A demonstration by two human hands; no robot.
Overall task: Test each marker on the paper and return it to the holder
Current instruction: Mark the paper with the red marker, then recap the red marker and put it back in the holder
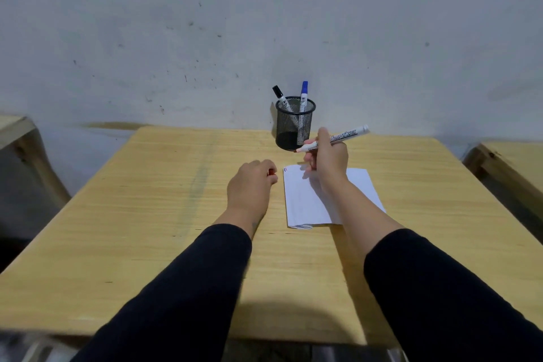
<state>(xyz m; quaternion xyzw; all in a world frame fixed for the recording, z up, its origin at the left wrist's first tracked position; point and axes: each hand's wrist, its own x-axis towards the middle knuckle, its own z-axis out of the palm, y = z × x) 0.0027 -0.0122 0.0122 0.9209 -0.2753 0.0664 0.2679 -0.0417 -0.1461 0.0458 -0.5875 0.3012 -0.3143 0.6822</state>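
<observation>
From my head view, my right hand has its grip closed around the uncapped red marker, tip lifted above the paper, where short red strokes show at the top corner. My left hand grips its red cap on the bench. I judge recapping comes next, then the mesh holder.

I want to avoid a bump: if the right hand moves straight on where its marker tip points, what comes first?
Probably the black mesh holder: the marker in the right hand points its tip at the holder's base, though depth is unclear.
</observation>
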